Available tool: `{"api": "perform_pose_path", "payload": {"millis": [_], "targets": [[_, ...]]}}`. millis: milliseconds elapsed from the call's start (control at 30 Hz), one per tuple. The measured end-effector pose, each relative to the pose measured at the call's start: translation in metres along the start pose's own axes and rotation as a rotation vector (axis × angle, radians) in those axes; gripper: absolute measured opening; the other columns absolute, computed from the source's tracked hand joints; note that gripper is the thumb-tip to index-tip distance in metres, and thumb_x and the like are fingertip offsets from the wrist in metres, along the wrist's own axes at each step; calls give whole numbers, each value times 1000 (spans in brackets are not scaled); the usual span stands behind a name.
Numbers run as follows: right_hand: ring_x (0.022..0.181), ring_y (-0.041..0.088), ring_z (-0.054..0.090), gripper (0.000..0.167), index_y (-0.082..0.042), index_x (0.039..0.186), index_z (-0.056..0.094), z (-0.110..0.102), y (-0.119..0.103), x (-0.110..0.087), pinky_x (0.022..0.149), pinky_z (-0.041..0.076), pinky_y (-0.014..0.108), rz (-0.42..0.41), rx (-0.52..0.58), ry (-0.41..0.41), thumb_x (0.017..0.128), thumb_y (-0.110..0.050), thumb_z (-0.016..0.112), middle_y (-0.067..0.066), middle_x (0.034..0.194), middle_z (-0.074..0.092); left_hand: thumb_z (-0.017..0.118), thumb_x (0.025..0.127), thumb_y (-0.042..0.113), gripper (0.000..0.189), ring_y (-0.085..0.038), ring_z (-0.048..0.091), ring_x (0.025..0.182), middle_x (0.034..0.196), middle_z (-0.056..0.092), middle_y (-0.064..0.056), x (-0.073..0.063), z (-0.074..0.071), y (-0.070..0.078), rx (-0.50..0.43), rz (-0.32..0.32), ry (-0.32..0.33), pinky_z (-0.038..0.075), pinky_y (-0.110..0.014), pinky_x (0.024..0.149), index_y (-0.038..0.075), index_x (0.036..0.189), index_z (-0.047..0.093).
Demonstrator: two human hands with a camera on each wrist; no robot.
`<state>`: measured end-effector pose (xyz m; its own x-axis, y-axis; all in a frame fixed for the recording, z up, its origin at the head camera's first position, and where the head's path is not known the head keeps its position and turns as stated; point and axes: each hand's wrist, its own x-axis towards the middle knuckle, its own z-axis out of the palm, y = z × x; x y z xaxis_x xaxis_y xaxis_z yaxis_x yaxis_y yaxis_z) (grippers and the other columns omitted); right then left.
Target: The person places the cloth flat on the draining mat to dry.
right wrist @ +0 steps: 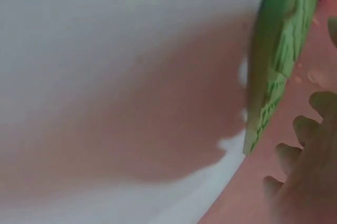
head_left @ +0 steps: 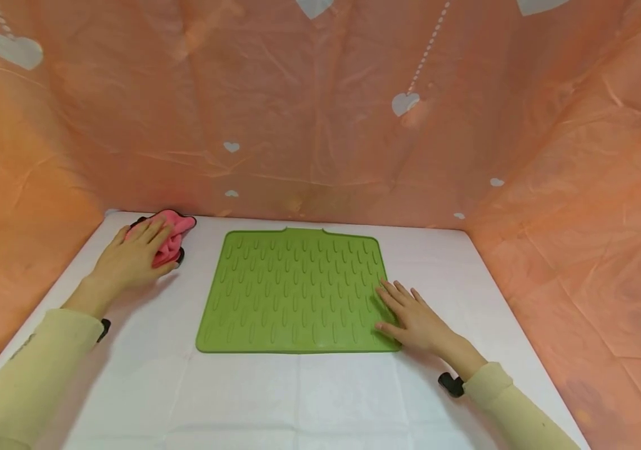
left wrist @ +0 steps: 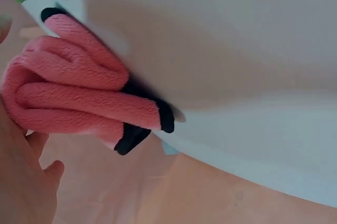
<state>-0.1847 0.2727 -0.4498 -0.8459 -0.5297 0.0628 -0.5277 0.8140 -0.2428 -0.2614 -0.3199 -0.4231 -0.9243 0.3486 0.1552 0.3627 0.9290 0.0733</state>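
Observation:
At the far left of the table in the head view, my left hand [head_left: 131,256] lies over a bunched pink cloth [head_left: 172,240] with black edging. Its fingers stretch across the cloth, while the thumb points out along the near side. In the left wrist view the cloth [left wrist: 79,92] shows thick soft folds, with part of the left hand [left wrist: 23,176] beside it. A green mat [head_left: 297,290] with raised oval ridges lies flat in the middle. My right hand [head_left: 418,319] is spread over the mat's right edge, holding nothing; its fingers [right wrist: 308,129] appear beside the mat in the right wrist view.
A white cover [head_left: 297,400] spreads over the table. Orange sheets with pale hearts hang as a back wall [head_left: 309,125], a left wall [head_left: 10,187] and a right wall [head_left: 590,262] close around the table's edges.

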Motion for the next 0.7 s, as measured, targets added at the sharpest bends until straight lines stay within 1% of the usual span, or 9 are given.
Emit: {"api": "perform_pose_path", "payload": {"millis": [200, 333, 400, 533, 700], "targets": [[155, 45, 21, 79, -7, 162, 34, 7, -1, -2, 121, 20, 66, -22, 8, -89, 102, -51, 61, 14, 170, 25, 71, 95, 47, 92, -48, 25, 151, 165, 26, -28, 9, 8, -8, -14, 21, -70, 14, -74, 117, -4, 160, 31], [156, 43, 20, 78, -8, 163, 33, 10, -1, -3, 121, 20, 65, -24, 7, -138, 104, -54, 56, 13, 171, 22, 73, 95, 42, 90, -50, 24, 150, 166, 25, -27, 12, 11, -11, -48, 22, -122, 17, -74, 116, -2, 161, 30], [156, 43, 20, 78, -8, 163, 33, 11, -1, -4, 121, 21, 65, -26, 4, -149, 104, -54, 56, 13, 171, 22, 73, 96, 38, 86, -50, 26, 149, 165, 26, -28, 13, 13, -12, -63, 27, -131, 20, -74, 115, -1, 160, 32], [155, 44, 21, 78, -7, 162, 34, 12, -2, -3, 121, 22, 66, -34, 0, -147, 104, -53, 57, 14, 171, 23, 71, 97, 34, 77, -51, 30, 146, 163, 30, -28, 14, 16, -14, -55, 34, -134, 25, -74, 113, 1, 157, 36], [155, 44, 21, 77, -6, 162, 34, 13, -3, -3, 120, 23, 66, -36, 3, -142, 104, -51, 58, 15, 171, 23, 70, 98, 30, 72, -53, 31, 144, 161, 33, -28, 15, 19, -16, -38, 45, -132, 28, -75, 111, 1, 156, 39]]}}
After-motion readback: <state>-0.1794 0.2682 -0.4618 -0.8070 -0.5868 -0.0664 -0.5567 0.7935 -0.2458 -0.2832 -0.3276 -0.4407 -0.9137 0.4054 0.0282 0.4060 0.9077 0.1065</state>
